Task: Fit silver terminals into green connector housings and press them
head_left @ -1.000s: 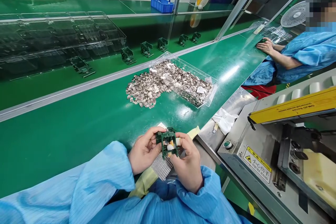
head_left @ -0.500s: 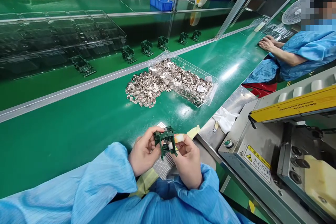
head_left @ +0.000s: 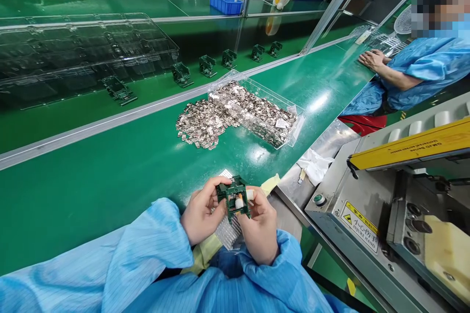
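Both my hands hold a small green square frame-like assembly (head_left: 233, 198) above the bench, my left hand (head_left: 201, 210) gripping its left side and my right hand (head_left: 259, 227) its right side. A small white part (head_left: 239, 202) shows inside the frame, partly hidden by my fingers. Under my hands lies a perforated silver sheet (head_left: 226, 232). Ahead, a heap of small metal pieces (head_left: 203, 124) spills beside a clear plastic box (head_left: 257, 113) filled with more of them.
Green assemblies (head_left: 207, 66) stand in a row beyond a raised rail, with a clear blister tray (head_left: 88, 54) to their left. A metal machine with a yellow bar (head_left: 411, 147) stands close on my right. A co-worker's hand (head_left: 372, 61) rests on the far bench.
The green assembly has turned slightly between my hands, and the white part shows a little differently. My view has shifted slightly. The co-worker's hand has moved a little.
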`<control>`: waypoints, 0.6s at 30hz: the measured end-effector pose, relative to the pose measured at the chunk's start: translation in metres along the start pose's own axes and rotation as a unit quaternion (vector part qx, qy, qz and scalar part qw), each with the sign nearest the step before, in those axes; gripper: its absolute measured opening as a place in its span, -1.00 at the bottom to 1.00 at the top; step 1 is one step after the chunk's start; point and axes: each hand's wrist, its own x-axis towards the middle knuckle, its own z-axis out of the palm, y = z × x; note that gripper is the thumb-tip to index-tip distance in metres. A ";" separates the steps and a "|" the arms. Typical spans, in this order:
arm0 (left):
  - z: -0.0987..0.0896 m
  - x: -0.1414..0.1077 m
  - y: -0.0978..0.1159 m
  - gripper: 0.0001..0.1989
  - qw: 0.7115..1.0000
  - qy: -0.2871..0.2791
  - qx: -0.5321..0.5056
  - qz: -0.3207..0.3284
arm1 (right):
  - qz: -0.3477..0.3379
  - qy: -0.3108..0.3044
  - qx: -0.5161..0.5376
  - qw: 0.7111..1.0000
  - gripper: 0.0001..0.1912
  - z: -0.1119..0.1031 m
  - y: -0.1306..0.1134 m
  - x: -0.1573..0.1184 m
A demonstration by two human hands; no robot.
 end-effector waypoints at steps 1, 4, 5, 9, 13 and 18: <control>0.000 0.000 0.000 -0.73 1.000 0.003 0.002 0.001 | 0.010 0.001 0.011 1.000 -0.93 0.001 0.000 0.000; -0.001 0.001 0.001 -0.72 1.000 0.018 0.003 -0.010 | 0.042 0.005 0.042 0.998 -0.89 0.004 0.000 0.000; -0.001 0.000 0.001 -0.71 1.000 0.024 -0.001 -0.016 | 0.050 0.012 0.054 0.997 -0.87 0.004 0.000 0.001; -0.002 -0.002 0.002 -0.68 0.998 0.040 -0.029 -0.026 | 0.068 0.033 0.113 0.991 -0.79 0.006 0.000 0.002; -0.001 -0.005 0.003 -0.69 0.998 0.032 -0.043 -0.024 | 0.083 -0.001 0.146 0.986 -0.76 0.003 -0.003 -0.002; 0.001 -0.009 0.005 -0.69 0.998 0.004 -0.060 -0.029 | 0.084 0.005 0.149 0.985 -0.77 -0.004 -0.003 -0.011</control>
